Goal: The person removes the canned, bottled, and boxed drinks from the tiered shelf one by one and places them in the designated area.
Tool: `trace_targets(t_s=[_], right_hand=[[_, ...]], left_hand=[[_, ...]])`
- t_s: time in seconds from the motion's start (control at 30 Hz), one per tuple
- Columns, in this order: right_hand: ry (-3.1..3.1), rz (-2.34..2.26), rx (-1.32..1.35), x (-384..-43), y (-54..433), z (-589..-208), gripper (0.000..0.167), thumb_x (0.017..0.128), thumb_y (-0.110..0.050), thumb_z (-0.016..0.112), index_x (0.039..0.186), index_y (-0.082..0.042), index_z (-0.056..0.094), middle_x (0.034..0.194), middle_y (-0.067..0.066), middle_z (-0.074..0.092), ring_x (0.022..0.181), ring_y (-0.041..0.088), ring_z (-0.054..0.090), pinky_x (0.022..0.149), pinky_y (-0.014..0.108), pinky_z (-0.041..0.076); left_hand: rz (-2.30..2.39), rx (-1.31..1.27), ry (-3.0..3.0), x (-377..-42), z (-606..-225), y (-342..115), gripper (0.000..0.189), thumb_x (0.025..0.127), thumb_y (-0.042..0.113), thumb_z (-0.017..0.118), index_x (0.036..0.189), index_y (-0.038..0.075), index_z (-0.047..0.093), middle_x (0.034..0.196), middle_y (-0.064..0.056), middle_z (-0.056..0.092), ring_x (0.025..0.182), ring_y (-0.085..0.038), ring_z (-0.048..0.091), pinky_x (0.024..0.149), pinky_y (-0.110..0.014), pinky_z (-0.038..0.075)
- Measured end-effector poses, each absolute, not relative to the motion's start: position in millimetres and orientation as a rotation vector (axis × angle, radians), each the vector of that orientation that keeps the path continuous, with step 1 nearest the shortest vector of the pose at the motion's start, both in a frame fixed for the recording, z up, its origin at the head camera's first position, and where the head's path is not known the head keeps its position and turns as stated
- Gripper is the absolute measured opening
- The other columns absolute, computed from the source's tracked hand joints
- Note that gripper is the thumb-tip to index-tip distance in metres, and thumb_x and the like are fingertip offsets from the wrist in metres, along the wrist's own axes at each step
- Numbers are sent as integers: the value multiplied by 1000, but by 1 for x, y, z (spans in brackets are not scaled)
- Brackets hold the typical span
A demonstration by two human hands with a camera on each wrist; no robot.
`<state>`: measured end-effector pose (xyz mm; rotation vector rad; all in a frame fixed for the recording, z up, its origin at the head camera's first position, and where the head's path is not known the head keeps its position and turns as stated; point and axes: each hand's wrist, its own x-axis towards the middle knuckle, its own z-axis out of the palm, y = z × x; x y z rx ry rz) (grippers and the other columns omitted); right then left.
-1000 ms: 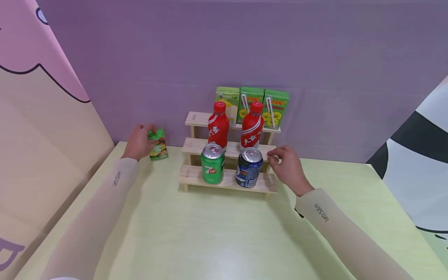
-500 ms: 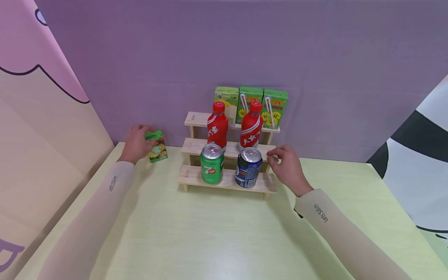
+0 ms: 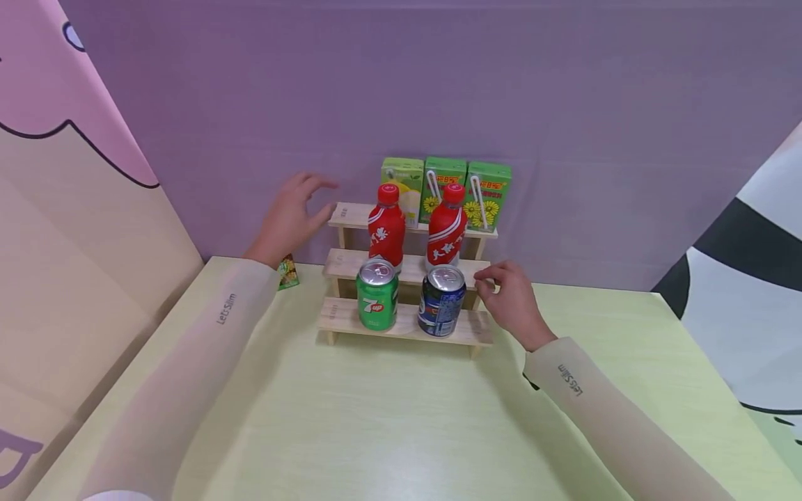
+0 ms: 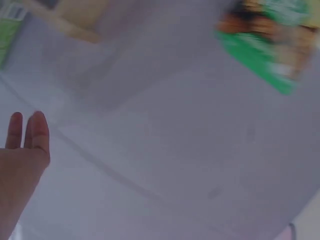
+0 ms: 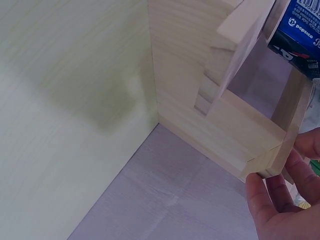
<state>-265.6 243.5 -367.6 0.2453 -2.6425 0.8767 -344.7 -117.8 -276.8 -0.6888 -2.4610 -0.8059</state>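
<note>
My left hand [image 3: 291,219] is raised, its thumb and fingers apart and holding nothing, beside the left end of the top step of a three-tier wooden display stand [image 3: 343,318]. In the left wrist view its fingers [image 4: 39,132] are extended. Behind that wrist, a small green snack packet [image 3: 288,273] on the table is mostly hidden. My right hand [image 3: 515,306] grips the right end of the middle step between thumb and fingers; the right wrist view shows fingertips [image 5: 260,195] under the board end [image 5: 272,160].
On the bottom step stand a green 7up can [image 3: 377,296] and a blue can [image 3: 441,303]. Two red bottles [image 3: 386,233] occupy the middle step. Several drink cartons [image 3: 489,198] line the top step. A purple backdrop [image 3: 401,76] rises behind the table [image 3: 376,417].
My left hand has let go of the snack packet and moved up and right toward the top step. The packet stays on the table. My right hand keeps its grip on the stand.
</note>
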Motion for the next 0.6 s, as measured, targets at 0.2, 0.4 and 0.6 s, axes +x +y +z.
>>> trace_targets(t_s=[0.2, 0.4, 0.6], right_hand=[[-2665, 872, 221, -267, 244, -369, 17, 91, -9, 61, 102, 1, 69, 105, 15, 53, 96, 32, 48, 80, 44, 44], [-2669, 866, 215, -266, 242, -369, 18, 91, -9, 61, 102, 1, 69, 107, 15, 53, 101, 32, 48, 85, 47, 44], [-2652, 875, 228, -264, 244, -366, 18, 91, -8, 61, 103, 2, 69, 107, 16, 55, 102, 33, 48, 85, 47, 44]], left_hand=[[-869, -799, -2495, -351, -253, -80, 43, 92, 21, 62, 134, 18, 52, 136, -3, 46, 120, -24, 45, 93, -35, 45], [-862, -853, -2527, -367, -240, -52, 44, 92, 24, 62, 135, 20, 51, 138, -2, 44, 123, -19, 43, 95, -29, 43], [-944, -861, -2591, -375, -235, -40, 34, 92, 14, 62, 126, 15, 57, 131, -2, 49, 117, -19, 47, 91, -25, 45]])
